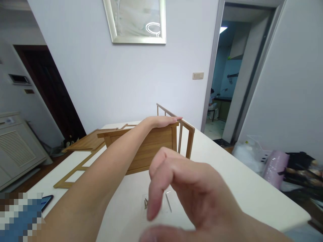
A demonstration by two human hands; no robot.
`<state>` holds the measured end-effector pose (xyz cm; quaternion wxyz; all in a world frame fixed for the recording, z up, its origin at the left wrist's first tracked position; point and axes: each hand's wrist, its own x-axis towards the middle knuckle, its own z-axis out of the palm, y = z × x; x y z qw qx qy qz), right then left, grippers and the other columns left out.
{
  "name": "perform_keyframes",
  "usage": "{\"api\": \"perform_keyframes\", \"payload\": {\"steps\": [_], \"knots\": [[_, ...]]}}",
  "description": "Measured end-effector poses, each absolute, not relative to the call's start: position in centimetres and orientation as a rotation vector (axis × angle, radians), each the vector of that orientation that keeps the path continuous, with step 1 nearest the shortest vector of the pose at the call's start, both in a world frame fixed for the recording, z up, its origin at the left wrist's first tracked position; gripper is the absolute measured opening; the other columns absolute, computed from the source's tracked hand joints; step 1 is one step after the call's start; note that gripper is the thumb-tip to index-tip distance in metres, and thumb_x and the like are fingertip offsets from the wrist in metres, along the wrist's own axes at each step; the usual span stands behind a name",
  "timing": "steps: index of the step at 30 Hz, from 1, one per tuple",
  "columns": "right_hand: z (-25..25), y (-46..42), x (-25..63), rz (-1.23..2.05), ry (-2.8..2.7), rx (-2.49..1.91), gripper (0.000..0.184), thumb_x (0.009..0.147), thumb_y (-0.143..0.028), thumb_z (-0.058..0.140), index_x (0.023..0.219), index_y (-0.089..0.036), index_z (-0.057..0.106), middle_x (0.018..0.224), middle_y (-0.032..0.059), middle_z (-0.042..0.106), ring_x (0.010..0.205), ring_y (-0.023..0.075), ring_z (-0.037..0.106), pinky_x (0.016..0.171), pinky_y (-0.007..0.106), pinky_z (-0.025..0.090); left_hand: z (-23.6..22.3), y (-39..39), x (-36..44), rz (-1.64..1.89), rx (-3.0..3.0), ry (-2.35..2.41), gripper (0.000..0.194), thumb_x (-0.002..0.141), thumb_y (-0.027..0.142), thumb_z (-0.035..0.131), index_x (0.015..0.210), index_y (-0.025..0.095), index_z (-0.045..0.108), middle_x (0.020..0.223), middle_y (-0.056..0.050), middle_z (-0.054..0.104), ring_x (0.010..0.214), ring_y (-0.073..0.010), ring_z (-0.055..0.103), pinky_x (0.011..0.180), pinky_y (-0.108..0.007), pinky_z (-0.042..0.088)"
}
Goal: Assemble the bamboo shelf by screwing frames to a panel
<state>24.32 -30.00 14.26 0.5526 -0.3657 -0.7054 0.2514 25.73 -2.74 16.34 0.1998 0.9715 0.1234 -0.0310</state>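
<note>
My left hand (163, 121) lies flat along the top edge of an upright wooden panel (151, 144), its fingers stretched toward the corner beside a slatted wooden frame (190, 141). Some of its fingers are hidden behind the panel. Close to the camera, my right hand (186, 188) hangs above the table with curled fingers, the thumb apart from them and nothing visible between. Under it are a few small screws (145, 203), apparently on a clear plastic bag, and a thin L-shaped hex key (169, 201).
The white table (227, 188) also carries a flat wooden frame (73, 173), a wooden board (88, 140) and a phone (47, 201) at the left. A wall stands behind it. Bags and a pink roll (276, 168) are at the right, near a doorway where a person sits.
</note>
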Motion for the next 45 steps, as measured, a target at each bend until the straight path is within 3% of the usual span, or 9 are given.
{"api": "perform_keyframes", "payload": {"steps": [2,8,11,23,36,45], "knots": [[11.8,-27.7,24.7,0.596,-1.751,-1.037,0.007,0.075,-0.017,0.065,0.077,-0.023,0.063,0.079,-0.0001,0.058,0.077,0.0122,0.054,0.065,0.023,0.044,16.3,-2.6,25.8,-0.046,2.726,0.338,0.058,0.092,0.05,0.014,0.148,0.034,0.017,0.155,0.011,0.018,0.142,-0.0214,0.016,0.116,-0.037,0.009],[1.5,-21.0,27.8,0.605,-2.11,-1.388,0.021,0.073,-0.011,0.058,0.085,-0.018,0.073,0.078,0.0031,0.059,0.075,0.0135,0.054,0.072,0.024,0.044,16.4,-2.5,25.6,-0.037,2.742,0.356,0.058,0.092,0.051,0.014,0.147,0.035,0.018,0.155,0.01,0.017,0.141,-0.0214,0.02,0.115,-0.038,0.01],[-1.0,-19.9,28.6,0.686,-2.163,-1.398,0.022,0.073,-0.014,0.059,0.087,-0.019,0.075,0.08,0.0036,0.06,0.08,0.0149,0.055,0.074,0.023,0.044,16.4,-2.6,25.4,-0.049,2.743,0.37,0.058,0.092,0.052,0.013,0.147,0.037,0.017,0.155,0.01,0.018,0.141,-0.0218,0.019,0.115,-0.04,0.011],[-1.5,-20.5,29.1,0.758,-2.163,-1.397,0.024,0.074,-0.016,0.06,0.091,-0.021,0.075,0.082,0.0041,0.057,0.09,0.0164,0.054,0.077,0.021,0.043,16.6,-2.8,25.3,-0.064,2.73,0.397,0.058,0.091,0.055,0.012,0.147,0.039,0.017,0.155,0.011,0.017,0.142,-0.0218,0.018,0.115,-0.041,0.01],[-1.4,-19.7,30.7,0.954,-1.867,-1.386,0.011,0.069,-0.021,0.07,0.079,-0.017,0.074,0.076,0.0008,0.062,0.064,0.0097,0.053,0.056,0.02,0.04,16.1,-1.7,25.8,-0.039,2.665,0.332,0.056,0.092,0.055,0.016,0.146,0.039,0.02,0.155,0.01,0.015,0.142,-0.019,0.016,0.115,-0.038,0.009],[1.1,-20.2,32.2,1.146,-1.513,-1.174,0.028,0.066,-0.041,0.076,0.076,-0.014,0.071,0.073,0.0031,0.068,0.067,0.0119,0.058,0.065,0.026,0.044,16.1,-1.8,26.0,-0.03,2.677,0.294,0.056,0.093,0.049,0.017,0.147,0.034,0.02,0.155,0.009,0.015,0.142,-0.0169,0.017,0.116,-0.036,0.009]]}}
